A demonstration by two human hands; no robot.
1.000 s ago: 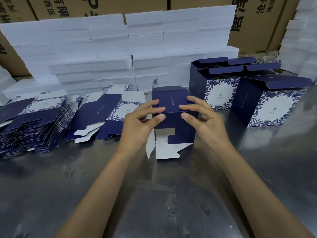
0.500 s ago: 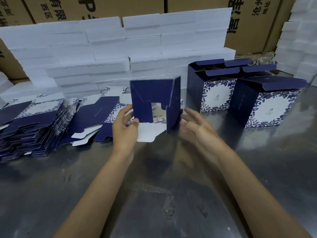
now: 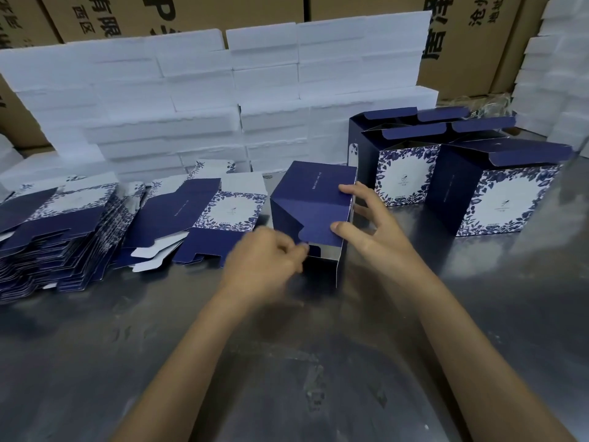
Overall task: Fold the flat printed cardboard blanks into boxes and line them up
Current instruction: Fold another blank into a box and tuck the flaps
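Box erection on steel bench: base flaps being closed on one navy carton.

Left of bench: fanned stack of flat blanks (image 3: pixel 60 231), navy with white floral panel; thin printed card, judged light, stiff along its panels, weak at the scores, easily creased or scuffed. Centre: left hand (image 3: pixel 264 263), motion-blurred, fingers curled at the lower flap edge of the half-formed box (image 3: pixel 314 202); whether it pinches the flap cannot be told. Box lies on its side on the table (image 3: pixel 287 378), open base toward the camera. Right hand (image 3: pixel 369 228) spread wide, thumb pressing the flap, fingertips bracing the right corner. Best held by corners and folded edges, not mid-panel. Right: finished boxes (image 3: pixel 497 193) standing in a group, tops open. Writing: fine line on box side, small logo on white panels, both illegible; brown cartons (image 3: pixel 471 33) behind carry large Chinese characters, cropped.
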